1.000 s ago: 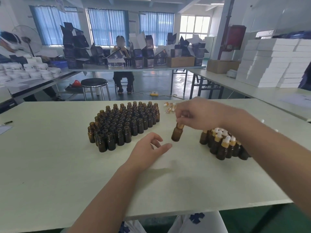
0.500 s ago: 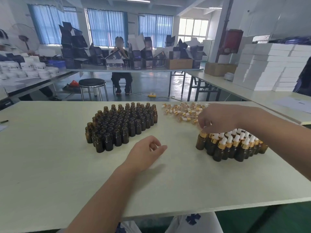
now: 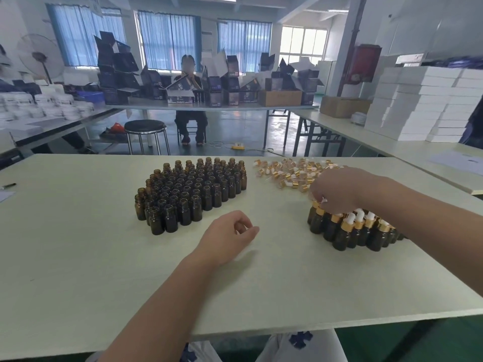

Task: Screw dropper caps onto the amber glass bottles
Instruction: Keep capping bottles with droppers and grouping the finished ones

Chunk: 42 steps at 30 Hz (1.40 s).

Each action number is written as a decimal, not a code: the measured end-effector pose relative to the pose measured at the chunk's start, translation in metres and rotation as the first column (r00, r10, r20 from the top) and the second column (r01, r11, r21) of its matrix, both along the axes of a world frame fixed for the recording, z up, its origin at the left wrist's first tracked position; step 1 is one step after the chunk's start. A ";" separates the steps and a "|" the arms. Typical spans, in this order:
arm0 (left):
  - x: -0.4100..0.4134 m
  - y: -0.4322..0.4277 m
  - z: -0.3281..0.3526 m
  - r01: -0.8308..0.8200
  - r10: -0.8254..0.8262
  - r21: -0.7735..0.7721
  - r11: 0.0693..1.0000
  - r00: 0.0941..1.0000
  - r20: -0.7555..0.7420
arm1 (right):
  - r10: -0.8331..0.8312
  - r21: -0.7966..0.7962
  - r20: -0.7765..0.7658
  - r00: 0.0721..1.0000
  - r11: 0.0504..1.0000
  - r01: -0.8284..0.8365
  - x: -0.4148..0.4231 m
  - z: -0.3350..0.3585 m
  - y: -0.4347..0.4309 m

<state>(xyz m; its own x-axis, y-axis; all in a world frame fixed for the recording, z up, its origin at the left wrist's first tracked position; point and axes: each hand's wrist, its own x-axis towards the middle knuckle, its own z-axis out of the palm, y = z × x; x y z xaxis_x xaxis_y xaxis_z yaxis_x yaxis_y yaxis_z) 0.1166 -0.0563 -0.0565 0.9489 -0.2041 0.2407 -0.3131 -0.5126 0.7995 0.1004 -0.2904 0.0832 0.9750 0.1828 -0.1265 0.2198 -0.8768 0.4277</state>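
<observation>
The pale table (image 3: 78,257) is filling the near half of the scene. Beyond it, at the far right, stacked white boxes (image 3: 418,105) are sitting on another table. On the near table, left of centre, a dense block of uncapped amber bottles (image 3: 190,194) is standing upright, the bottles touching one another, all with open necks. To the right, a smaller cluster of capped bottles (image 3: 358,231) is standing just as tightly packed, each wearing a gold collar and a white bulb. Behind that cluster, toward the far edge, a loose pile of dropper caps (image 3: 290,173) is lying scattered, just right of the uncapped block. The right hand (image 3: 337,192) is hanging over the far-left corner of the capped cluster, its fingers curling down onto the top of a corner bottle there, with a bit of white showing between the fingertips; whether it is gripping that cap or only touching it cannot be told. The left hand (image 3: 227,239) is resting on the table between the two bottle groups, its fingers loosely curling and holding nothing.
</observation>
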 end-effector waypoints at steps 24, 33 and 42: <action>-0.004 0.000 0.008 -0.122 0.114 -0.155 0.980 0.992 -0.058 | -0.262 0.316 -0.154 0.953 0.900 0.299 0.111 -0.052 0.075; -0.004 0.005 0.018 -0.397 0.386 -0.377 0.837 0.916 -0.109 | -0.265 0.425 -0.063 0.962 0.865 0.266 0.117 -0.064 0.069; -0.005 0.005 0.022 -0.414 0.350 -0.392 0.821 0.909 -0.227 | -0.139 0.476 -0.246 0.959 0.845 0.244 0.114 -0.057 0.072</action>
<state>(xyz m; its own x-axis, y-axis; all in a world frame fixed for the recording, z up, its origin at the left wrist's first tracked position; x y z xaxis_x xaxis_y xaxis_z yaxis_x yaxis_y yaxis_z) 0.1119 -0.0512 -0.0342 0.9587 0.2732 0.0793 -0.0329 -0.1703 0.9848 0.2146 -0.2189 0.0264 0.9619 0.0846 -0.2599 0.0573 -0.9922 -0.1109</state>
